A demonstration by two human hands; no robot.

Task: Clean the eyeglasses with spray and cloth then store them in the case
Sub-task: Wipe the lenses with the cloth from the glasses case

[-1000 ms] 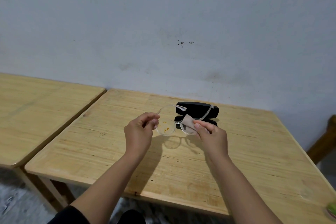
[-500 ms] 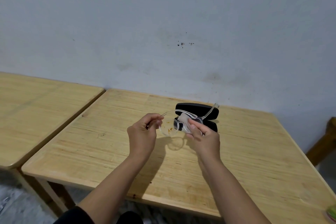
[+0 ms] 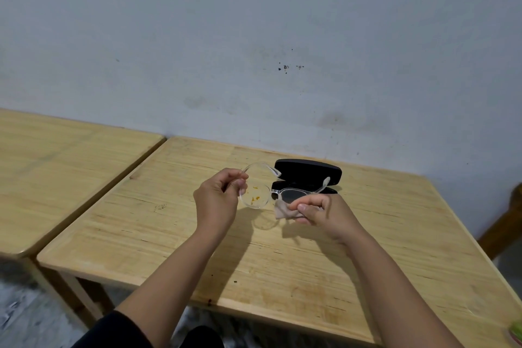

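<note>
Eyeglasses with a clear plastic frame (image 3: 278, 192) hang above the middle of the pale, grainy wooden table (image 3: 282, 257), just in front of the open black oval hard case (image 3: 308, 174). The left hand (image 3: 217, 200) pinches the frame's left end beside a round lens flecked with orange specks (image 3: 255, 195). The right hand (image 3: 322, 210) is clenched on a crumpled beige cloth (image 3: 284, 211) beneath the other lens. A second wooden table (image 3: 65, 172) sits at the left of the frame
</note>
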